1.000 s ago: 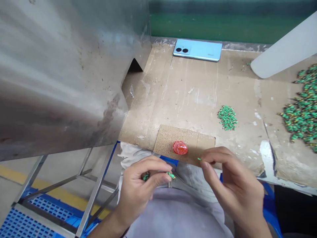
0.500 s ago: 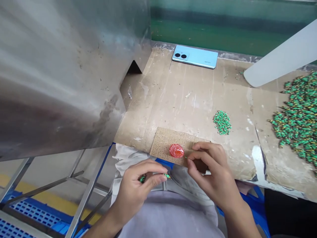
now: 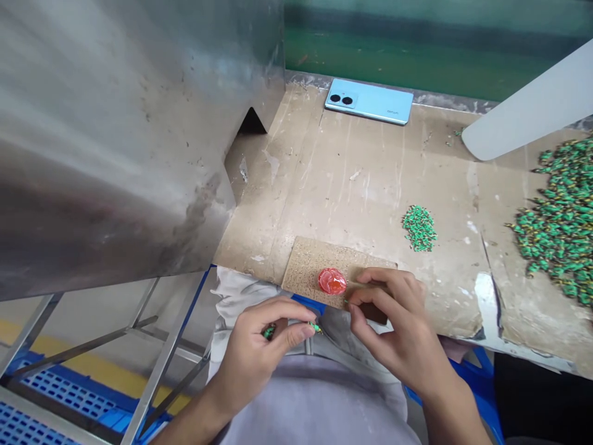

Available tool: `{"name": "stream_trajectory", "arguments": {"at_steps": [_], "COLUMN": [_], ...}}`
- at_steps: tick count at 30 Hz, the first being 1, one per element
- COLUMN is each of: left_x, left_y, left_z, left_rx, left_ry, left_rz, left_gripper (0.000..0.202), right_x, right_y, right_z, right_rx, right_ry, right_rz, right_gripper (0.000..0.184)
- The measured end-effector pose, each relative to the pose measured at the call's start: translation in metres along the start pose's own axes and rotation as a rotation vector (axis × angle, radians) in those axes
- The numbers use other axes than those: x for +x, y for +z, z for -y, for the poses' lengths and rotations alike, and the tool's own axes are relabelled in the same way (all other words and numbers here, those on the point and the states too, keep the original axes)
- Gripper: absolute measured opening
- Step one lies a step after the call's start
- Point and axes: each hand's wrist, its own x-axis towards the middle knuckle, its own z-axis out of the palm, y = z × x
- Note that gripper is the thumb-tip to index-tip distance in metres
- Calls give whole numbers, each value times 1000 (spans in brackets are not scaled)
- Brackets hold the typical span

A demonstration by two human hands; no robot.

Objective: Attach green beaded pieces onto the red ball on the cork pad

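Observation:
My left hand [image 3: 266, 343] pinches a small green-and-yellow piece [image 3: 315, 327] between thumb and forefinger, below the board's front edge. More green shows inside its curled fingers. Over the right end of the tan board [image 3: 301, 259], my right hand [image 3: 393, 315] has thumb and forefinger closed on a tiny green part [image 3: 346, 301], mostly hidden by the fingertips. Just left of those fingertips sits a small round red blob or dish [image 3: 332, 281], wet and shiny, on the board. The kind of the small pieces is too small to make out.
A small heap of tiny green parts [image 3: 419, 228] lies behind my right hand. A large green-and-yellow heap [image 3: 563, 216] covers the right side. A blue phone [image 3: 370, 102], a white tube [image 3: 523, 108] and a metal housing [image 3: 115, 142] border the worktop [image 3: 352, 179].
The view has shifted slightly. My right fingertips have moved a little left and down, close to the red blob. My left hand keeps its pinch on the green-and-yellow piece.

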Motion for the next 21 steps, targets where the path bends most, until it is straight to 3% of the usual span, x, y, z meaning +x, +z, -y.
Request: {"name": "stream_trajectory", "arguments": {"at_steps": [21], "left_x": [2], "left_y": [0], "left_z": [-1], "left_rx": [-41], "left_ry": [4], "left_rz": [-25], "left_gripper": [15], "right_x": [2], "right_y": [0], "right_z": [-2], "right_rx": [38], "right_ry": [-14], "right_rz": [22], "right_gripper": [12]}}
